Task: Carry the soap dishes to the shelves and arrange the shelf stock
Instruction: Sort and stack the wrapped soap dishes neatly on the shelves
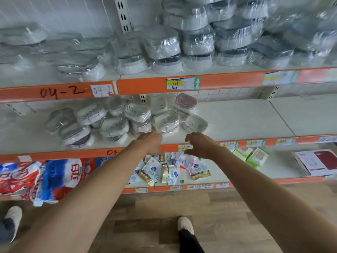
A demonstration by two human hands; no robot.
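Note:
Several plastic-wrapped soap dishes lie in a loose pile on the middle shelf point(237, 121). Both my arms reach toward its front edge. My left hand point(151, 143) is just below a clear-wrapped white dish point(166, 121), fingertips at or near its wrap; whether it grips the dish I cannot tell. My right hand point(198, 145) hangs with loosely curled fingers just in front of another wrapped dish point(196, 123), holding nothing. A pink-lidded dish point(186, 101) stands further back.
The top shelf point(145, 86) is stacked high with wrapped dishes point(197, 41). The right part of the middle shelf is bare. The bottom shelf holds detergent bags point(54, 178), small sachets point(164, 170) and boxes point(255, 157). Feet point(185, 225) stand on the wood floor.

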